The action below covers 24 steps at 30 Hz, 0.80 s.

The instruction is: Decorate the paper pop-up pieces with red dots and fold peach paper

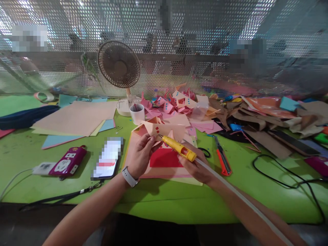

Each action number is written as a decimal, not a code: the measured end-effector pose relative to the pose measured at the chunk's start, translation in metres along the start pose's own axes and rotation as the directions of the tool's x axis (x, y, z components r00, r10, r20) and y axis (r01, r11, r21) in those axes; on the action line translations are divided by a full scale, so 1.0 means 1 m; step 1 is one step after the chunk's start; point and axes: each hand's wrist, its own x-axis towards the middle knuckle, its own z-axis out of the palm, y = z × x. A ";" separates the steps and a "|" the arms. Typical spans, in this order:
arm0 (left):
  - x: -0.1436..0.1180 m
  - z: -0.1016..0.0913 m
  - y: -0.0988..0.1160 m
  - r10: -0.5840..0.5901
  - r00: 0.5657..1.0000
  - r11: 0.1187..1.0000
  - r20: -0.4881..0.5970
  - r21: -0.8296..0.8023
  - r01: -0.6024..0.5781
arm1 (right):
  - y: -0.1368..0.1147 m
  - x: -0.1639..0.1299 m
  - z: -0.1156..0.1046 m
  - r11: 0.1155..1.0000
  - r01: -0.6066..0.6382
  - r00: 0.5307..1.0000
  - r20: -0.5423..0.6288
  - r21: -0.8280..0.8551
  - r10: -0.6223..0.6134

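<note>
My left hand point(140, 154) holds up a folded peach paper piece point(164, 129) with small red squares on it, above the green table. My right hand point(196, 167) grips a yellow glue gun point(179, 148) with a long white glue stick trailing back along my forearm. The gun's tip touches the paper near my left fingers. Under both hands lie pink and red paper sheets point(165, 159). A white watch sits on my left wrist.
A phone point(107, 158) and a magenta power strip point(67, 161) lie to the left. A small fan point(119, 65) and white cup point(137, 113) stand behind, beside a heap of folded pink paper pieces point(174, 104). An orange cutter point(222, 160), black cable point(282, 177) and brown scraps lie right.
</note>
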 end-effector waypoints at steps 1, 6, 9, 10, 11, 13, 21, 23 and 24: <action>0.000 0.000 0.000 0.001 1.000 1.000 -0.002 -0.001 -0.001 | 0.000 0.000 0.000 1.000 0.009 1.000 -0.003 -0.007 -0.009; 0.002 -0.001 0.003 0.030 1.000 1.000 0.000 -0.011 -0.030 | -0.002 0.004 -0.005 0.999 -0.041 0.999 -0.030 -0.002 0.041; 0.005 -0.003 0.006 0.059 0.998 0.998 -0.004 -0.011 -0.059 | -0.007 0.007 -0.016 0.996 -0.081 0.993 -0.077 0.036 0.084; 0.006 -0.003 0.006 0.068 0.998 0.998 -0.011 -0.011 -0.068 | -0.008 0.007 -0.022 0.995 -0.090 0.991 -0.093 0.038 0.093; 0.007 -0.004 0.007 0.075 0.997 0.997 -0.017 -0.010 -0.076 | -0.009 0.007 -0.029 0.995 -0.094 0.989 -0.112 0.027 0.096; 0.009 -0.006 0.007 0.084 0.996 0.996 -0.031 -0.008 -0.085 | -0.006 0.006 -0.047 0.995 -0.097 0.986 -0.141 -0.036 0.091; 0.017 -0.010 0.008 0.110 0.992 0.993 -0.068 -0.038 -0.113 | 0.082 -0.032 -0.130 0.879 -0.171 0.985 -0.108 -0.445 0.137; 0.018 -0.011 0.008 0.116 0.990 0.992 -0.079 -0.041 -0.119 | 0.108 -0.043 -0.150 0.825 -0.212 0.977 -0.096 -0.524 0.189; 0.019 -0.011 0.008 0.115 0.989 0.992 -0.089 -0.045 -0.119 | 0.118 -0.046 -0.160 0.802 -0.221 0.974 -0.079 -0.555 0.213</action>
